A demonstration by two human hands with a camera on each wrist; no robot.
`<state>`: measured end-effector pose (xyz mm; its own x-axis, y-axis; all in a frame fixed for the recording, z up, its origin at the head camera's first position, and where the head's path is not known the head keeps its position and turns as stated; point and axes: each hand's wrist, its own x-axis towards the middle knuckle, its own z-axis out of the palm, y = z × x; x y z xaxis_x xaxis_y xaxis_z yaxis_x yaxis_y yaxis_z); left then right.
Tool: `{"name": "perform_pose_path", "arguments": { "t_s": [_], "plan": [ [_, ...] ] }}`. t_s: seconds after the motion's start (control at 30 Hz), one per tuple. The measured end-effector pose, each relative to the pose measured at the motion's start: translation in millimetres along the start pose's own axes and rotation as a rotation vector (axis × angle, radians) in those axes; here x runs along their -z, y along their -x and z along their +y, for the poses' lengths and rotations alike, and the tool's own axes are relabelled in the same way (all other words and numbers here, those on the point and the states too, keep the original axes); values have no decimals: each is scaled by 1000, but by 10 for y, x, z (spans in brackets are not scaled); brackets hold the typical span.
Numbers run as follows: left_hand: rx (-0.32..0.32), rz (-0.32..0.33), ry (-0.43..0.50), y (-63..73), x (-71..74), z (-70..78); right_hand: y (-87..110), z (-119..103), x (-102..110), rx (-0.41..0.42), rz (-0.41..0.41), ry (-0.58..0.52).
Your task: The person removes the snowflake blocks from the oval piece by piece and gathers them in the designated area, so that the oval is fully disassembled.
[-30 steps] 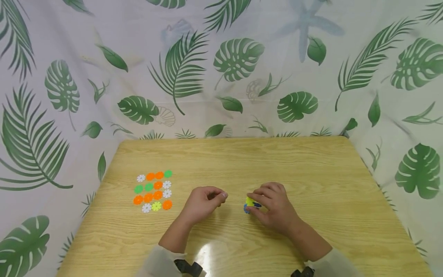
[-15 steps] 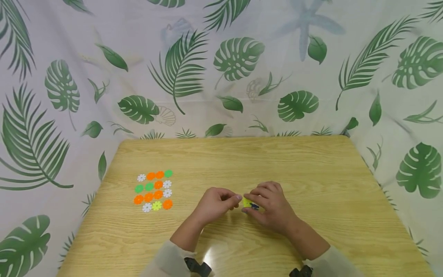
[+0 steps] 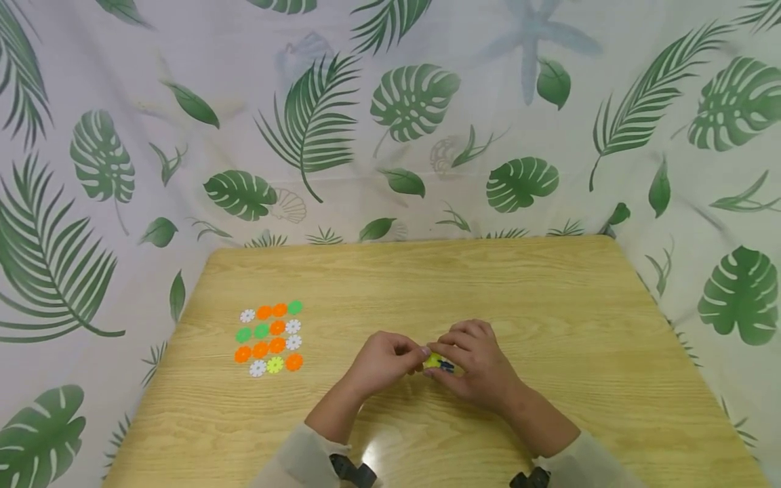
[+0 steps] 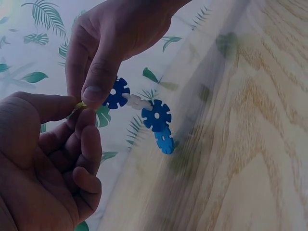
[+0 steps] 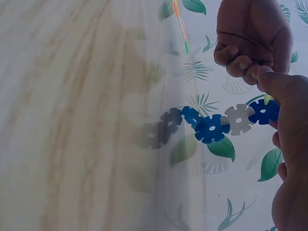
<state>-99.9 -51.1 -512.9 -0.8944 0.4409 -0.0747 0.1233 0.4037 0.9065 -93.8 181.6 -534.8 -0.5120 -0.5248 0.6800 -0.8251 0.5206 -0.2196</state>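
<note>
My left hand (image 3: 386,362) and right hand (image 3: 482,366) meet over the table. My right thumb and fingers hold a chain of interlocking notched plastic discs at its yellow disc (image 3: 432,360). The left thumb and forefinger pinch at a yellow edge (image 4: 81,105), where both hands' fingertips touch; they mostly hide what lies between them. From the right fingers hangs the rest of the chain, plainest in the wrist views: a dark blue disc (image 5: 263,111), a white disc (image 5: 238,120), a blue disc (image 5: 212,128) and a lighter blue disc (image 4: 164,139).
Loose notched discs lie in rough rows on the left of the wooden table (image 3: 518,285), among them an orange disc (image 3: 294,362), a yellow-green disc (image 3: 275,364), a white disc (image 3: 258,368) and a green disc (image 3: 295,307). A leaf-printed cloth (image 3: 342,149) hangs behind and at the sides.
My left hand has moved right, from apart to touching the right fingertips at the yellow disc. The right hand has barely moved and keeps its hold. The loose discs stay in place.
</note>
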Motion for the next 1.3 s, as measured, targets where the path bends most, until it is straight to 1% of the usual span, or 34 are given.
{"name": "perform_pose_path", "arguments": {
  "t_s": [0.1,0.2,0.33,0.5,0.63,0.83,1.03,1.17,1.3],
  "plan": [
    [-6,-1,-7,-13,-19,4,15,9,-6,-1,6,-5],
    [3,8,-1,-21,-34,-1,40,22,-11,-15,2,-9],
    [12,27,9,-24,-41,0,94,43,-7,-61,-13,-17],
    [1,42,-3,-21,-13,16,157,72,4,-132,-34,-62],
    [11,46,-8,-5,5,28,177,82,1,-162,-43,-92],
    [43,50,-7,6,12,10,200,80,-17,-170,-51,-95],
    [29,72,-16,15,43,-11,193,70,-34,-182,-42,-91],
    [19,67,2,32,68,2,191,67,-52,-175,-18,-100],
    [13,64,16,58,79,14,188,55,-66,-140,37,-121]
  ]
}}
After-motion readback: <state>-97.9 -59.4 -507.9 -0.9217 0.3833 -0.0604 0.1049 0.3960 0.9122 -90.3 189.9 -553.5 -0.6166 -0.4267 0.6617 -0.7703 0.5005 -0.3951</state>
